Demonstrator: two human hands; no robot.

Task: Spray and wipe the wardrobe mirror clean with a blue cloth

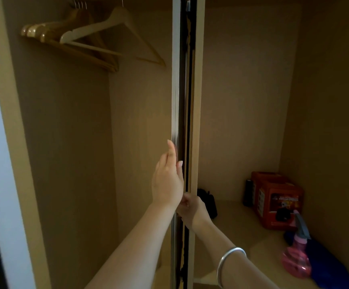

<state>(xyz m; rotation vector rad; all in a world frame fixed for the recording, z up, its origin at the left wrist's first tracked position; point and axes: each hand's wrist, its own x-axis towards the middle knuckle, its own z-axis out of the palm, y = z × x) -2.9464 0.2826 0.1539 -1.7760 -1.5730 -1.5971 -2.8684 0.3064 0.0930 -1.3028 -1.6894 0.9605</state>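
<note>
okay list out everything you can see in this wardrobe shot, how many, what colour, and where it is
wooden hangers: several, pale and light brown, on the rail, upper left compartment
door edge: one, silvery frame, seen edge-on, centre
red boxes: two, right shelf, at the back
dark objects: two, black, on the shelf, one by the door, one left of the boxes
spray bottle: one, pink, right shelf front
blue cloth: one, beside the bottle
bangle: one, silver, right wrist
left hand: fingers straight, flat against the door edge
right hand: grips the door edge lower down
</note>
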